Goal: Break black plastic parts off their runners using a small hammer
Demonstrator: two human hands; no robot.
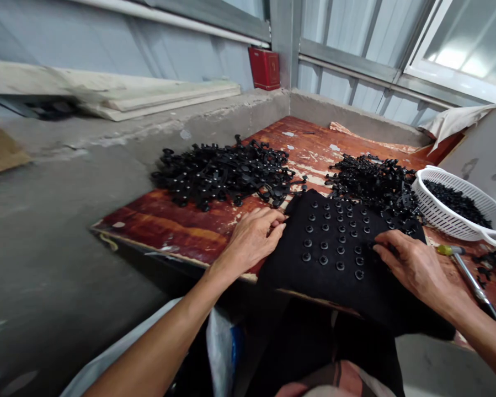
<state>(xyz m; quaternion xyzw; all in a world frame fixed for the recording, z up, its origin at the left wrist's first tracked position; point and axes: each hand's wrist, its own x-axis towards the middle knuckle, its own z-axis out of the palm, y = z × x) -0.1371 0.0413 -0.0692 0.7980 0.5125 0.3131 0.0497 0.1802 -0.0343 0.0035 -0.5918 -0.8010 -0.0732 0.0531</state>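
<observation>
A black cloth [289, 264] lies over the near edge of the table, with rows of small round black plastic parts [341, 250] standing upright on it. My left hand [256, 234] is at the cloth's left edge, its fingers curled together; whatever they hold is hidden. On the right side of the cloth, my right hand [415, 264] has thumb and forefinger pinched close to the rows. Anything between those fingertips is too dark to make out. Beyond my left hand spreads a heap of black plastic pieces with round ends [227, 171].
A second heap of black parts [372, 182] lies behind the cloth. At right stand a white plastic basket [432, 204] of small black pieces and a yellow-handled metal tool [469, 273]. The worn red tabletop [181, 226] meets a concrete ledge [268, 105] bearing a red box [265, 69].
</observation>
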